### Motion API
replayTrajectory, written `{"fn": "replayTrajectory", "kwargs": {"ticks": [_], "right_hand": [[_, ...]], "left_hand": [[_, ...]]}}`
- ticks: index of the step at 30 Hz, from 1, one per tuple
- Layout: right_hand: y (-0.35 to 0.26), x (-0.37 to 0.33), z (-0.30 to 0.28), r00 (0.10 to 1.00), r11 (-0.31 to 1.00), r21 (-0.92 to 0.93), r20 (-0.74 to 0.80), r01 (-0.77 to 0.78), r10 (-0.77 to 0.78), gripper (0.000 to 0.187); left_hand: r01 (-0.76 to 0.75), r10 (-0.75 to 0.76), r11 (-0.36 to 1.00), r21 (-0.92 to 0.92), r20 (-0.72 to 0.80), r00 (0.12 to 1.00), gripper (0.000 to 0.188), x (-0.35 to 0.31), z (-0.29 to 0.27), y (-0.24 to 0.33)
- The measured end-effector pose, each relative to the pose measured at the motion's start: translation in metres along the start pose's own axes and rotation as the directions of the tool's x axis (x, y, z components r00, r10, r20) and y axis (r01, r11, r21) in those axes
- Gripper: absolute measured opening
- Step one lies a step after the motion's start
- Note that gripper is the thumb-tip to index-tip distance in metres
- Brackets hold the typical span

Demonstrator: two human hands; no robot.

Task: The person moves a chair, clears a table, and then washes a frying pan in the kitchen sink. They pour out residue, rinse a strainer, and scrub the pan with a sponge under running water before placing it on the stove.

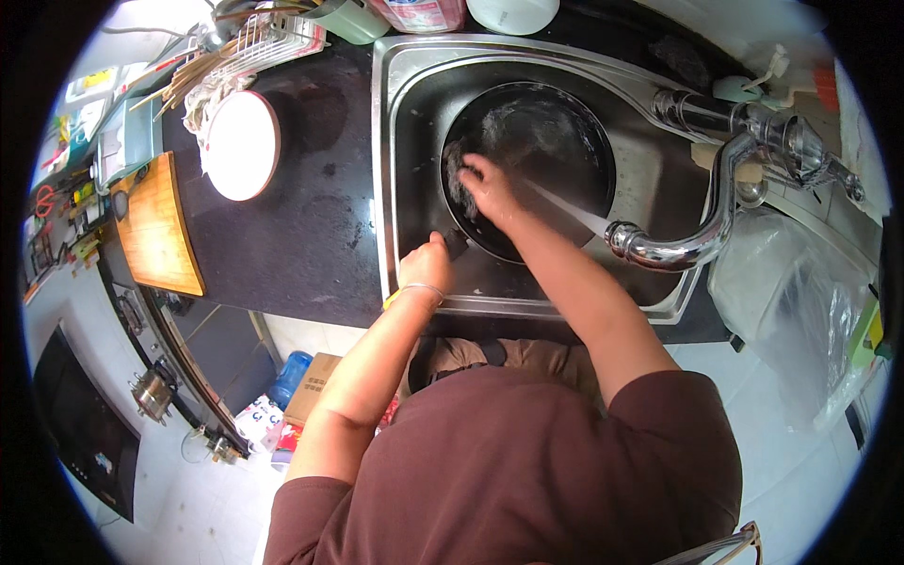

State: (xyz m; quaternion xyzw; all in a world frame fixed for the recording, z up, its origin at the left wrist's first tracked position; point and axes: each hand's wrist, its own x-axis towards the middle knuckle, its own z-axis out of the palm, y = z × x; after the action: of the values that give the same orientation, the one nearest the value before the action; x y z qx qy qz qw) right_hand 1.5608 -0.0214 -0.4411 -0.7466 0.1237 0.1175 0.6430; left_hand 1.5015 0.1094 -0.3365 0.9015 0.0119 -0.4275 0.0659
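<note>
A round black frying pan (556,155) lies in the steel sink (411,141), its inside wet with pale streaks. My left hand (426,266) is closed round the pan's dark handle (457,245) at the near left. Inside the pan, by its left wall, my right hand (488,191) has curled fingers against a grey, wiry scouring pad (459,188), which is partly hidden and blurred. From the chrome faucet (673,250) on the right, a stream of water (570,207) runs into the pan, passing just above my right forearm.
Left of the sink, a white round plate or lid (243,146) rests on the black counter (311,217). A wooden cutting board (158,226) lies farther left. Behind stand a wire rack (278,38) with chopsticks and a white bowl (513,14). A clear plastic bag (782,292) hangs at right.
</note>
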Motion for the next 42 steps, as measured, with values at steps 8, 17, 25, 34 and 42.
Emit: {"fn": "replayTrajectory", "kwargs": {"ticks": [8, 17, 25, 34, 42], "right_hand": [[-0.012, -0.117, -0.128, 0.811, 0.700, -0.570, 0.585, 0.429, -0.021, 0.030], [-0.023, -0.103, -0.042, 0.921, 0.844, -0.384, 0.256, 0.375, -0.293, 0.027], [0.051, -0.046, -0.203, 0.804, 0.380, -0.760, 0.591, 0.527, 0.067, 0.016], [0.045, 0.044, -0.037, 0.947, 0.823, -0.528, -0.100, 0.211, -0.306, 0.037], [0.043, -0.078, -0.078, 0.838, 0.697, -0.627, 0.541, 0.347, 0.070, 0.043]], "left_hand": [[-0.001, 0.000, 0.998, -0.056, -0.011, 1.000, 0.016, 0.002, 0.006, -0.003], [0.017, -0.017, 0.998, -0.059, -0.008, 1.000, 0.018, 0.002, -0.001, 0.000], [-0.008, 0.008, 1.000, -0.013, -0.006, 1.000, 0.018, -0.001, 0.000, 0.001], [0.025, -0.025, 1.000, 0.003, -0.036, 0.999, 0.019, 0.002, 0.003, 0.000], [0.048, -0.048, 0.998, -0.038, -0.010, 0.999, 0.020, 0.003, 0.002, 0.002]]}}
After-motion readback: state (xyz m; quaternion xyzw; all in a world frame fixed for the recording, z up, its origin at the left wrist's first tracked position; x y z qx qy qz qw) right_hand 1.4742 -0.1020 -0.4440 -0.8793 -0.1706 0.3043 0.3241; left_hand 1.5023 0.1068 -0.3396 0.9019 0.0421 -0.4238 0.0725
